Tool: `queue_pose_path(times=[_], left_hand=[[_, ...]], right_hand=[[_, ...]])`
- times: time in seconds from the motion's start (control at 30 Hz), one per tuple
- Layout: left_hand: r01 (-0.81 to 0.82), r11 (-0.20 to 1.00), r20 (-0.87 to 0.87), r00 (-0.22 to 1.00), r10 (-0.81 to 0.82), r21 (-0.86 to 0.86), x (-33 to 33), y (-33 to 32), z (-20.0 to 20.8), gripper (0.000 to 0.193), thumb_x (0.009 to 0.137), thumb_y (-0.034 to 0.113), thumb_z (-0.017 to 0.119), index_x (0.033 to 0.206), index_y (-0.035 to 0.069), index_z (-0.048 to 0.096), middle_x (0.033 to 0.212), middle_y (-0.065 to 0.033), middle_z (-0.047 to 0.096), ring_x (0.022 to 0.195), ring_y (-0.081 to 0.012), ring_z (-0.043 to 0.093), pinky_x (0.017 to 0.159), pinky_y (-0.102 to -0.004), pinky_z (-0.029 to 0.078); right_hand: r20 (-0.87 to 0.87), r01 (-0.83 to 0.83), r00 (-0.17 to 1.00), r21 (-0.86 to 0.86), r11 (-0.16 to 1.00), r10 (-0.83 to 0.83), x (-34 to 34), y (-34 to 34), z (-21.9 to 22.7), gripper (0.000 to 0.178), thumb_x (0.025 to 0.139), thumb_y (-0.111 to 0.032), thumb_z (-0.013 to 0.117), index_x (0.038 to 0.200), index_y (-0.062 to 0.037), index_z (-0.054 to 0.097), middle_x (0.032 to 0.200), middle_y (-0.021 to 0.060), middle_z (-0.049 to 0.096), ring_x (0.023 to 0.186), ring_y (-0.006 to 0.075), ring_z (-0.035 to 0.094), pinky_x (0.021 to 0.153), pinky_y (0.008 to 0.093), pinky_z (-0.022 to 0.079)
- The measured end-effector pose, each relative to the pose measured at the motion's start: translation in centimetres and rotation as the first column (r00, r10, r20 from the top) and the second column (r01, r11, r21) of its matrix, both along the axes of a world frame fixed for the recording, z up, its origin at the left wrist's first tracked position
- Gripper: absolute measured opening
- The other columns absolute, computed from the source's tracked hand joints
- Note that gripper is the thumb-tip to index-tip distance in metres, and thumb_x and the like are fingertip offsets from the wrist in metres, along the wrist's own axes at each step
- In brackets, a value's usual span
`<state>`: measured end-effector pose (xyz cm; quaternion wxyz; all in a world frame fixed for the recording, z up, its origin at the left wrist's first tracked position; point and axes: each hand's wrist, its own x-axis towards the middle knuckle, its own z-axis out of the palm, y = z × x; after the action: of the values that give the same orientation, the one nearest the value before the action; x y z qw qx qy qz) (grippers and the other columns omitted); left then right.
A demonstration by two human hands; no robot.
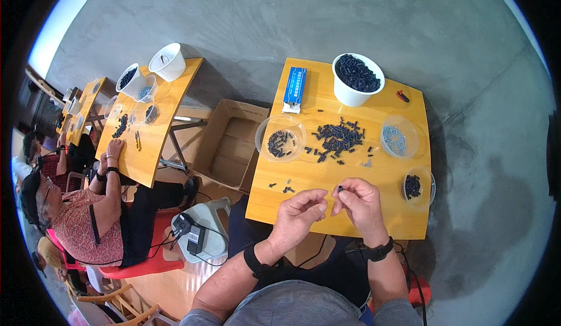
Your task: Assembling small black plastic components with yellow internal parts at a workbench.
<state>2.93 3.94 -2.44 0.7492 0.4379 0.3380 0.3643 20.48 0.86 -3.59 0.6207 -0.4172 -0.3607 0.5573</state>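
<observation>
Fingers of the right hand [360,202] are pinched together on a small black piece [340,188], held over the near part of the table [385,224]. The left hand [299,214] is close beside it, thumb and forefinger nearly meeting; whether they grip anything I cannot tell. Beyond the hands lies a loose pile of black pieces [338,138], with a clear tub [297,128] holding similar pieces to its left, a tub of grey-blue bits [412,134] to its right, and a white bucket [350,97] heaped with black pieces behind
</observation>
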Motion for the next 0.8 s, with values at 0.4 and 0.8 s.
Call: queue_pose_path(times=[0.4,0.8], left_hand=[[-0.047,0.996,-0.016,0.999,0.048,0.077,0.1,-2.0,0.9,0.026,0.087,0.0,0.058,0.113,0.001,0.061,0.097,-0.005,0.058,0.084,-0.0114,0.057,0.073,-0.0231,0.048],[-0.09,0.989,0.011,0.996,0.089,0.118,0.5,-1.3,-0.8,0.015,0.087,-0.002,0.056,0.099,-0.002,0.065,0.108,-0.0095,0.059,0.093,-0.015,0.058,0.081,-0.0265,0.049]], right_hand=[[-0.194,-0.114,0.975,0.004,0.993,0.112,-2.2,-2.9,1.2,0.007,0.089,-0.001,0.055,0.096,0.0013,0.056,0.081,0.0098,0.063,0.06,0.0155,0.062,0.056,0.0292,0.054],[-0.378,-0.09,0.926,-0.168,0.982,0.02,-2.7,-2.6,-0.6,0.008,0.089,-0.005,0.058,0.092,0.0021,0.06,0.078,0.0095,0.063,0.059,0.0163,0.061,0.053,0.0273,0.053]])
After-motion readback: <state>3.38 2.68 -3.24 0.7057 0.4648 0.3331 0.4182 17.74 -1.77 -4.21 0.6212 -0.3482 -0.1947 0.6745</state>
